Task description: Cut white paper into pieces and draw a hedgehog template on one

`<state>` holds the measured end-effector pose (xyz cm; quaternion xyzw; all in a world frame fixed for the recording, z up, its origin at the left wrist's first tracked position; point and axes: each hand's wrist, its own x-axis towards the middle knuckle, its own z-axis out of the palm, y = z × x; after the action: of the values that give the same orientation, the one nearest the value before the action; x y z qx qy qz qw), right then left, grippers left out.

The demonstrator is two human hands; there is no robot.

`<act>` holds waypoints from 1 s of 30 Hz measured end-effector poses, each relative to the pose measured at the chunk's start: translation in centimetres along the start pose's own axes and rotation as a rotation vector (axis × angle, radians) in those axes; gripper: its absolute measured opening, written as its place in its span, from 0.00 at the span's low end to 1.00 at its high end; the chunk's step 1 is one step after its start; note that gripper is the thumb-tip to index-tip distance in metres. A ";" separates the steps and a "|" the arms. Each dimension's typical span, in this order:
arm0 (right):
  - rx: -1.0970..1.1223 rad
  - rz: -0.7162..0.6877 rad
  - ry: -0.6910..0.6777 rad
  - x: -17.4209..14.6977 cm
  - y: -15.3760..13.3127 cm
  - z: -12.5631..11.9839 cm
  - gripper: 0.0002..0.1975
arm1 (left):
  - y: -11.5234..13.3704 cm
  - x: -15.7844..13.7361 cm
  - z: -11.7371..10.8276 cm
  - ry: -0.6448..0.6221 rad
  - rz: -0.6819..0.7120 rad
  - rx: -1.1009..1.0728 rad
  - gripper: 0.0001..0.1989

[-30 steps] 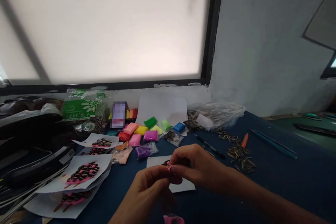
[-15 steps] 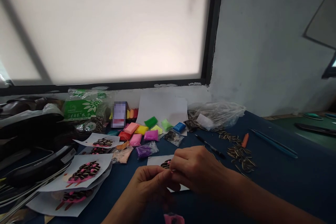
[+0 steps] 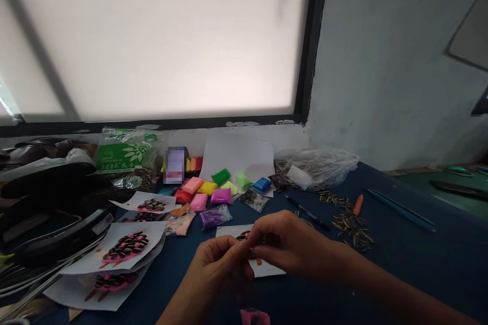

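My left hand (image 3: 219, 264) and my right hand (image 3: 287, 244) meet over a white card (image 3: 269, 268), thumbs and fingertips pinched together. Between the fingertips, whatever they hold is hidden or too small to name. The card lies flat beneath them and carries dark striped sunflower seeds, bits of pink and an orange-brown stick end, mostly covered by my fingers. Closest to me, at the bottom edge, lies a pink packet (image 3: 254, 317), partly cut off by the frame.
Loose sunflower seeds (image 3: 353, 226), an orange clay stick (image 3: 358, 205), a black pen (image 3: 307, 212) and blue tweezers (image 3: 400, 209) lie to the right. Coloured clay packets (image 3: 221, 195) spread behind. Finished seed cards (image 3: 114, 249) overlap at left beside cables and a black device (image 3: 61, 244).
My right fingers have shifted and opened their curl slightly, showing more of the card and its orange-brown stick end. The hands stay together; the view has moved a little.
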<state>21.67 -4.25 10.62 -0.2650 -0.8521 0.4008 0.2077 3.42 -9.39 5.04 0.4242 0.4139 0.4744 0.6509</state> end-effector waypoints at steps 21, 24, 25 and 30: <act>0.102 0.038 0.070 0.2 0.3 0.1 0.08 | 0.1 0.3 -0.7 0.081 -0.012 -0.029 0.23; 0.129 0.044 0.066 0.3 0.4 0.2 0.08 | 0.0 0.3 -0.8 0.081 0.007 -0.012 0.22; 0.139 0.051 0.071 0.3 0.4 0.3 0.08 | 0.1 0.4 -0.9 0.077 0.009 -0.007 0.23; 0.204 0.094 0.092 0.5 0.7 0.9 0.08 | 0.4 0.4 -0.6 0.103 0.031 -0.016 0.25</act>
<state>21.02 -4.10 9.62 -0.3000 -0.7832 0.4821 0.2535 2.79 -8.78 5.15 0.4003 0.4367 0.5088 0.6247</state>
